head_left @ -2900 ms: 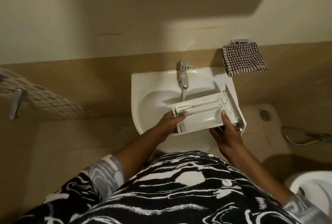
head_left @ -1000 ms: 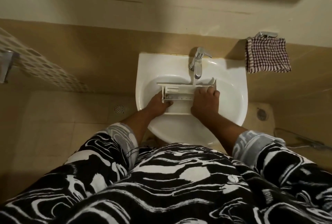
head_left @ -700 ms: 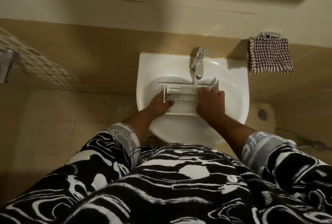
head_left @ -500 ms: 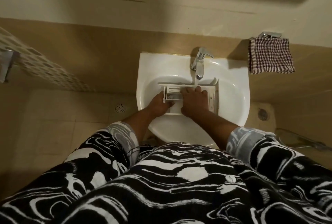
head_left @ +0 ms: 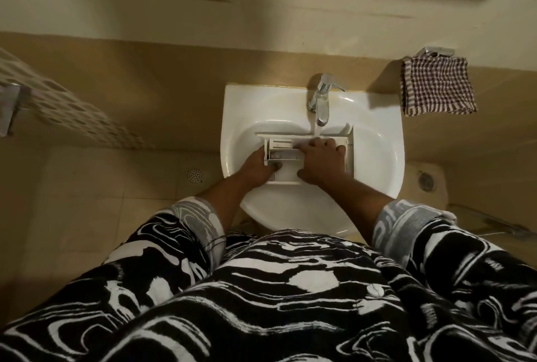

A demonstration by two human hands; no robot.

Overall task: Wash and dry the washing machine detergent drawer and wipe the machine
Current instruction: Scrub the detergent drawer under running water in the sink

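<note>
Two hands meet the drawer (head_left: 283,145): left hand (head_left: 257,168) grips its end; just beside that grip, right hand (head_left: 321,162) reaches inside, hold unclear.

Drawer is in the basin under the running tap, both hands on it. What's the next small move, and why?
Probably slide the right hand leftward to rub the small compartments at the left end of the detergent drawer. The left hand grips that end steady, water from the tap falls on the drawer's back edge, and the right hand covers only the middle.
</note>
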